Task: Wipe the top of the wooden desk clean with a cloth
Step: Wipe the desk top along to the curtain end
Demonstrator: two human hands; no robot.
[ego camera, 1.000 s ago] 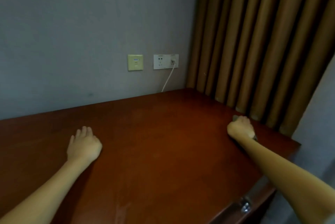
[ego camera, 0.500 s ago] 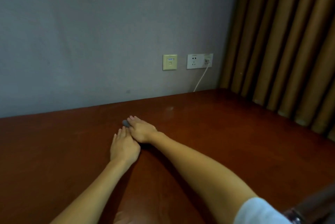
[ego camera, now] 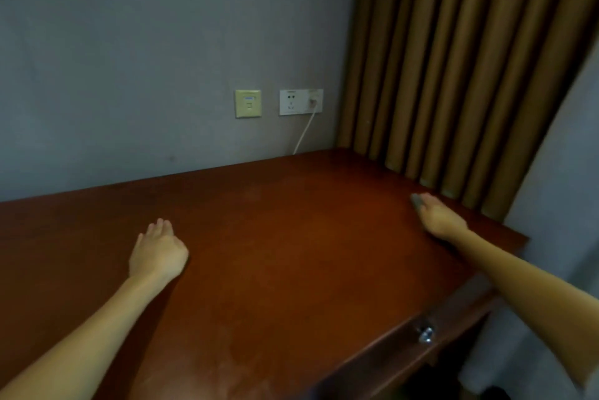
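The reddish-brown wooden desk [ego camera: 291,263] fills the lower half of the head view. A small grey cloth [ego camera: 416,200] lies near the desk's far right side, close to the curtain, mostly hidden under my fingers. My right hand [ego camera: 439,217] presses flat on it with fingers stretched forward; the hand is a little blurred. My left hand [ego camera: 158,253] rests palm down on the desk at the left, holding nothing, well apart from the cloth.
Brown curtains [ego camera: 453,75] hang along the desk's right side. A grey wall [ego camera: 129,59] behind carries a yellowish plate [ego camera: 248,103] and a white socket [ego camera: 300,102] with a plugged white cable [ego camera: 304,133]. A drawer with a metal knob [ego camera: 425,334] sits below the front edge.
My right hand slid the cloth from right next to my left hand across the desk to the right side by the curtain. The left hand stayed flat on the desk.
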